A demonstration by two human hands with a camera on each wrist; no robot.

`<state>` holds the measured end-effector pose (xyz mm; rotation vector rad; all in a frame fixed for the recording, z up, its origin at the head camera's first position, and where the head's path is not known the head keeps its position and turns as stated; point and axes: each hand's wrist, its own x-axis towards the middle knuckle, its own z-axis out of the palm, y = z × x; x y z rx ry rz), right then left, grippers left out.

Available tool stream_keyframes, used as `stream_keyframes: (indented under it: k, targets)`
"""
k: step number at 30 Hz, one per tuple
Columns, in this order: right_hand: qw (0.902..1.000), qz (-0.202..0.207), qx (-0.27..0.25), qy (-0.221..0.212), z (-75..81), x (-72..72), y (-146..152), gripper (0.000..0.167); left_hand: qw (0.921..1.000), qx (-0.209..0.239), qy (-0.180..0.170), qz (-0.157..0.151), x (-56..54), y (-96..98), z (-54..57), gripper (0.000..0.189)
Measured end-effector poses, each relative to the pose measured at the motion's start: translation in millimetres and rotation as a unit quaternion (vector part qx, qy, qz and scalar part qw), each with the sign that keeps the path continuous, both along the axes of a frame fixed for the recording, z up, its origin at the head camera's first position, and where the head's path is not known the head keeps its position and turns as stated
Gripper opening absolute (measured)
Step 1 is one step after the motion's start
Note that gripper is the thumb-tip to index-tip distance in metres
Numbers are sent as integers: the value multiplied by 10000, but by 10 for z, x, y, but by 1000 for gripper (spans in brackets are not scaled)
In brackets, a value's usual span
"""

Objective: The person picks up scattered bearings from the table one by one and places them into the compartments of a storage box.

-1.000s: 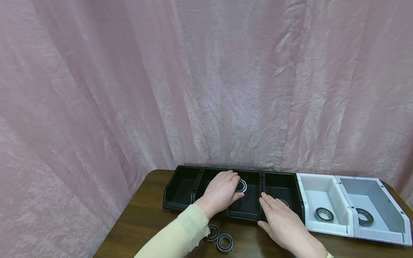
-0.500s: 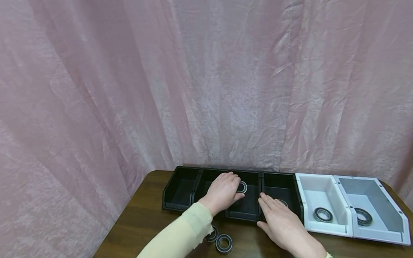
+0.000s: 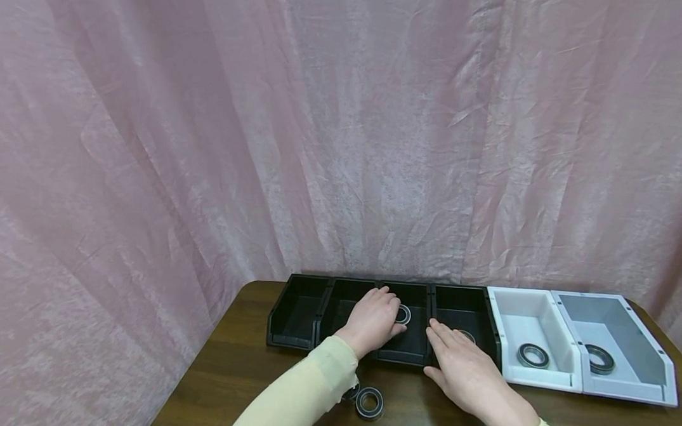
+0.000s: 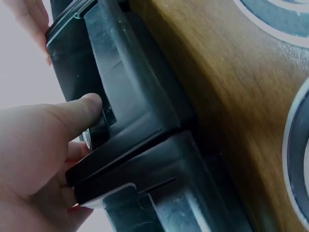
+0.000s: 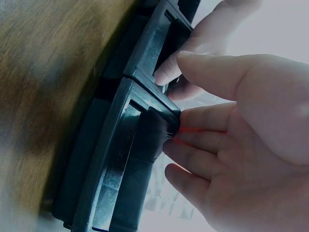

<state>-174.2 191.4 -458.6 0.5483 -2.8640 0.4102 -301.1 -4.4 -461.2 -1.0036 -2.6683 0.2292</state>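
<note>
My left hand [image 3: 372, 320] is over the third black bin [image 3: 406, 352] from the left, gripping a ball bearing [image 3: 406, 314] whose outer part shows beside the fingers. In the left wrist view, the thumb [image 4: 79, 113] reaches inside the bin and only a thin silvery edge of the bearing is visible. My right hand [image 3: 465, 369] lies over the front of the fourth black bin [image 3: 457, 301], fingers extended. Its fingertips touch the wall between the two bins in the right wrist view. Partly behind this hand, another bearing [image 3: 469, 335] sits in the fourth bin.
Two bearings lie on the wooden table [image 3: 226, 367]: one in front [image 3: 369, 403], the other partly under the left sleeve [image 3: 305, 389]. To the right, a white bin [image 3: 520, 303] and a grey-white bin [image 3: 625, 378] each hold a bearing. A pink curtain [image 3: 344, 143] hangs behind.
My left hand has shifted slightly right and toward me, and the bearing has moved along with it. The right hand stays in place.
</note>
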Motion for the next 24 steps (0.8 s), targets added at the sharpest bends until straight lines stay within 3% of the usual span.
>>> stream_keyframes:
  k: [24]
  targets:
    - [9997, 56, 7, 232, -13, 15, 11, 66, 9987, -410, 96, 285, 11, 113, -144, 49]
